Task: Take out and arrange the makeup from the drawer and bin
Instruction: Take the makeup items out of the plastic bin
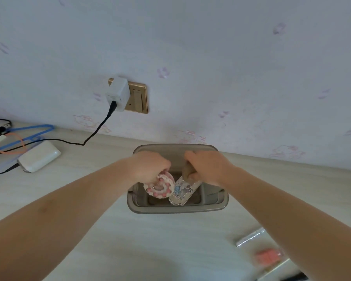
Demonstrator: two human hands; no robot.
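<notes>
The left hand point(148, 166) curls its fingers around a round pink-and-white compact point(159, 186) over the grey bin point(176, 207). The right hand point(208, 166) grips a silver illustrated palette point(182, 191) that stands tilted inside the bin, on the pale table point(150, 240).

Grey-brown translucent bin point(176, 207). Compact point(159, 187) white with pink beads. Palette point(181, 192) silver, blue figure print. Wallpaper point(211, 57) pale blue, faint pink motifs. Socket plate point(139, 98) gold. Charger point(118, 93) white, cable point(93, 132) black.
</notes>
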